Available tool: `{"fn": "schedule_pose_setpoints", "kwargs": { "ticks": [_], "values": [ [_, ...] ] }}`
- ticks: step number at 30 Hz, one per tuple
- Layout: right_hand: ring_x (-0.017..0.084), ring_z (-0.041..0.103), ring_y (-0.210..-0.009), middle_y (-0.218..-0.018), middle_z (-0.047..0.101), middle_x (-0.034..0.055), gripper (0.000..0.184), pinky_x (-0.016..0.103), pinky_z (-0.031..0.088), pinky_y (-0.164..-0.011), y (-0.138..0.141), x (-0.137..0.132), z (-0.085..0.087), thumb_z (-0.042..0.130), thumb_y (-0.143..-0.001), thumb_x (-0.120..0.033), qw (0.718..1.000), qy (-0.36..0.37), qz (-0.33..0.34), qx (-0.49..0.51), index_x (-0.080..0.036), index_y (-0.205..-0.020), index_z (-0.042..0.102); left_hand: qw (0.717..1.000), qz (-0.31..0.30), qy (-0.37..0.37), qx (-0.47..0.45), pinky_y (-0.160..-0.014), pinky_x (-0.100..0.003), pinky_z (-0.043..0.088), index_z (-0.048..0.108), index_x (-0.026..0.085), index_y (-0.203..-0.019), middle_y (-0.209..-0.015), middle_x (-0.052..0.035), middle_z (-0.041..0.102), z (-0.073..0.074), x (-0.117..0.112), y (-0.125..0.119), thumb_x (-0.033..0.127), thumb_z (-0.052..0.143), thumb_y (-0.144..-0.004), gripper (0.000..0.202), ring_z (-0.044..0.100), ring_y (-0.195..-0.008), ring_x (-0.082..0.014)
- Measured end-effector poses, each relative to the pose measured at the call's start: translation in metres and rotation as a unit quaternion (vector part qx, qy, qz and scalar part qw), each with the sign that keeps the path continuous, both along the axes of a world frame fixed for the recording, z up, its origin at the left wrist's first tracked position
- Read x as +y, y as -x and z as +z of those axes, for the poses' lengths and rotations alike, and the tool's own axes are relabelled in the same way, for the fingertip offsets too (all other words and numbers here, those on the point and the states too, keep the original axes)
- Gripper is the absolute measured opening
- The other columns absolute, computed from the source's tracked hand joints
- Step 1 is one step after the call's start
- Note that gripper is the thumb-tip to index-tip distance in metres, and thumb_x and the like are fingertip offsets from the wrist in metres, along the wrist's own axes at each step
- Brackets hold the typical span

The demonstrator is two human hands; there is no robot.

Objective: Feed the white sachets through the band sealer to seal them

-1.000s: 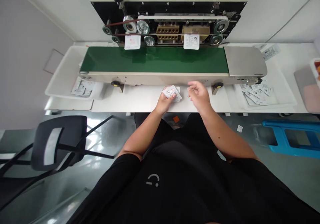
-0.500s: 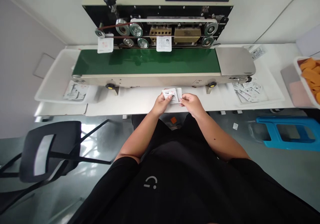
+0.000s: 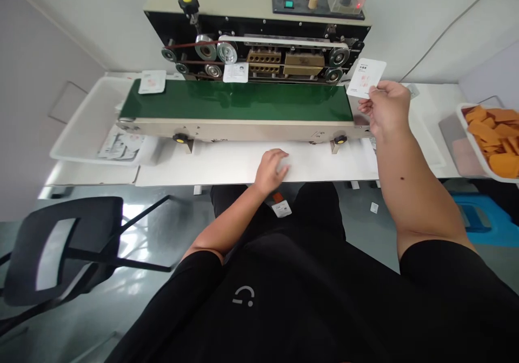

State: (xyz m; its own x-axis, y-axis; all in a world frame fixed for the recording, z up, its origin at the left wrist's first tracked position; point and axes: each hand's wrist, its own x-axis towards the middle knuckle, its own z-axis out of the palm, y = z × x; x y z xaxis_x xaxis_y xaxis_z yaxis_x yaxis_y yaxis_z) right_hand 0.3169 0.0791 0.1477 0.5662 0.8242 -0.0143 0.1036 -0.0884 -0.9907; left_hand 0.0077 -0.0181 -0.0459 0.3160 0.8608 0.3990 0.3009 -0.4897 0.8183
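Observation:
My right hand is raised at the right end of the sealing machine and pinches a small white sachet by its lower edge. My left hand rests on the white table in front of the machine, fingers curled over what seems to be a stack of white sachets, mostly hidden. On the green belt, one sachet rides under the sealing band and another sachet lies at the far left end. One more sachet is below the table edge, by my lap.
A white tray at the left holds several sealed sachets. A bin of orange pieces stands at the right. A black chair is at my left, a blue stool on the floor at the right.
My right hand took one sachet from the stack and lifted it up and right to the machine's right end. My left hand lowered onto the table. The sachets on the belt moved left.

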Motion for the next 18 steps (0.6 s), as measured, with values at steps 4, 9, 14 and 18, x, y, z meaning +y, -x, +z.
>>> {"fn": "schedule_pose_setpoints", "kwargs": {
  "ticks": [4,9,14,18],
  "values": [
    [0.006,0.049,-0.049,-0.054,0.056,-0.0048,0.019,0.015,0.039,-0.053,0.011,0.021,-0.004,0.049,-0.11,-0.004,0.999,0.036,0.031,0.016,-0.012,-0.101,0.064,0.96,-0.154,-0.074,0.222,-0.135,-0.063,0.03,0.058,0.026,-0.155,-0.167,-0.0159,0.054,0.0,-0.031,-0.026,0.065,0.072,-0.094,0.073,0.045,-0.159,-0.0411],
    [0.005,0.049,-0.053,-0.054,0.053,-0.0054,0.017,0.013,0.04,-0.053,0.02,0.037,0.003,0.051,-0.11,-0.003,0.995,0.068,0.051,0.045,-0.012,-0.104,0.063,0.955,-0.104,-0.043,0.275,-0.138,-0.061,0.03,0.05,0.018,-0.161,-0.172,-0.0189,0.046,-0.001,-0.03,-0.033,0.063,0.066,-0.098,0.079,0.036,-0.166,-0.0404],
    [0.006,0.053,-0.057,-0.059,0.056,-0.0032,0.011,0.014,0.044,-0.056,0.036,0.051,0.008,0.055,-0.11,-0.005,0.99,0.101,0.088,0.04,-0.012,-0.11,0.064,0.958,-0.127,-0.038,0.254,-0.137,-0.061,0.033,0.052,0.02,-0.159,-0.171,-0.0178,0.049,0.002,-0.025,-0.027,0.063,0.068,-0.097,0.077,0.04,-0.165,-0.0385],
    [0.006,0.055,-0.057,-0.065,0.061,-0.0002,0.006,0.015,0.048,-0.056,0.055,0.061,0.009,0.059,-0.11,-0.013,0.984,0.111,0.127,0.052,-0.014,-0.107,0.065,0.962,-0.12,-0.02,0.243,-0.138,-0.062,0.032,0.053,0.021,-0.159,-0.17,-0.0179,0.05,0.004,-0.027,-0.028,0.062,0.069,-0.097,0.076,0.039,-0.165,-0.0384]
  ]
}}
